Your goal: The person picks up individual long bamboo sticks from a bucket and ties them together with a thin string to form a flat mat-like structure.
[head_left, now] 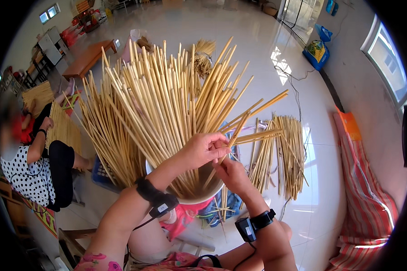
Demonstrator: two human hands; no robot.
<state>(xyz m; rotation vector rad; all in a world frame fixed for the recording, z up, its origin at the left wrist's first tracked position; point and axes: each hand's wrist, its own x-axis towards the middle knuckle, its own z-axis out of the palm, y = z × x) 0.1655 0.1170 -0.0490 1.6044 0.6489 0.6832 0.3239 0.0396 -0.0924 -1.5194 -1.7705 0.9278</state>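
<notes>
A thick sheaf of straw-coloured stalks (163, 99) stands fanned out in a white bucket (195, 199) in front of me. At its right side, my left hand (208, 148) pinches one slanting stalk (238, 129) between thumb and fingers. My right hand (236, 177) is just below, its fingers closed around the lower part of that stalk, over the bucket's rim. Several more stalks (262, 135) jut out to the right behind my fingers, some looking bent. My fingers partly hide where these stalks meet. Both wrists carry black straps with small boxes.
Left of the bucket, more stalks stand in a blue basket (105, 174). Loose stalks (289, 158) lie on the tiled floor at right. A seated person (31, 167) at left handles a woven stalk panel (63, 128). A low wooden table (88, 58) and striped cloth (366, 180) are farther off.
</notes>
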